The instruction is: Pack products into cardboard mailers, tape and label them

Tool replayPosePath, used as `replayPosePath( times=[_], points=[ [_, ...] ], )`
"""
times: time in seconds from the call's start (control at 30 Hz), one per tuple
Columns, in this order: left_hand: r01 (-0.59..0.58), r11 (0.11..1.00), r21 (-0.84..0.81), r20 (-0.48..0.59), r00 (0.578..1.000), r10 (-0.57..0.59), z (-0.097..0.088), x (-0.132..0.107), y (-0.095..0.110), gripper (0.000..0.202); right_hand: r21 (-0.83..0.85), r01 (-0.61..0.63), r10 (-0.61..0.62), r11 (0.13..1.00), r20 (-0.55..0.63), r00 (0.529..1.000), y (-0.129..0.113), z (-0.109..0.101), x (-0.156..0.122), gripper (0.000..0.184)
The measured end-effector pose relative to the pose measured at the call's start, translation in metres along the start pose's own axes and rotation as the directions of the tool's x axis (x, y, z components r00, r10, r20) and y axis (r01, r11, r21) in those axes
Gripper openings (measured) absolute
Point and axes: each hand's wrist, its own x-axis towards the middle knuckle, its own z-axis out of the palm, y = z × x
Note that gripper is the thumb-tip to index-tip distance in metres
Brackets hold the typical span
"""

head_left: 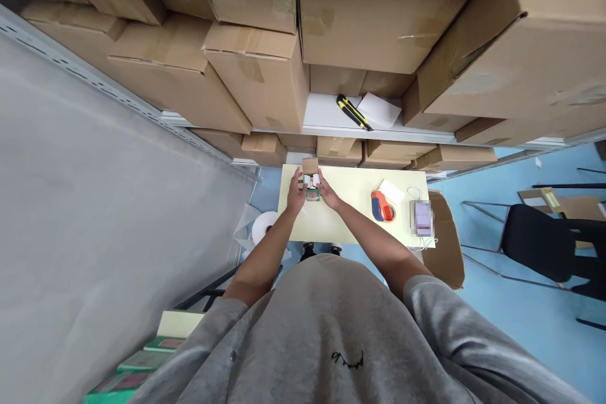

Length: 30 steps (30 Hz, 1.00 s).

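Both my hands meet over the far left part of a pale yellow table (350,221). My left hand (297,192) and my right hand (326,192) are closed around a small white and green item (312,190), which sits under the open flap of a small cardboard box (310,166). The item is too small to name exactly. My grey sleeves and chest fill the bottom of the view.
An orange tape dispenser (382,207) and a phone (421,217) lie on the table's right side. Stacked cardboard boxes (255,76) fill the shelves ahead, with a yellow utility knife (353,112) on a shelf. A white roll (263,225) sits left, a black chair (544,243) right.
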Motion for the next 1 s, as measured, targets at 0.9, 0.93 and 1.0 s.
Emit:
replayPosePath(
  times=[0.9,0.93,1.0],
  points=[
    [-0.177,0.936,0.304,0.158,0.978,0.133,-0.015,-0.031,0.023,0.048,-0.177,0.085,-0.097,0.981,-0.058,0.994,-0.006,-0.008,-0.026,0.056],
    [-0.177,0.932,0.317,0.166,0.978,0.129,-0.016,-0.030,0.024,0.050,-0.183,0.084,-0.096,0.979,-0.055,0.994,-0.007,-0.009,-0.025,0.057],
    [-0.188,0.923,0.335,0.194,0.973,0.127,-0.018,-0.026,0.024,0.054,-0.181,0.085,-0.094,0.980,-0.042,0.995,-0.008,-0.011,-0.024,0.059]
  ],
)
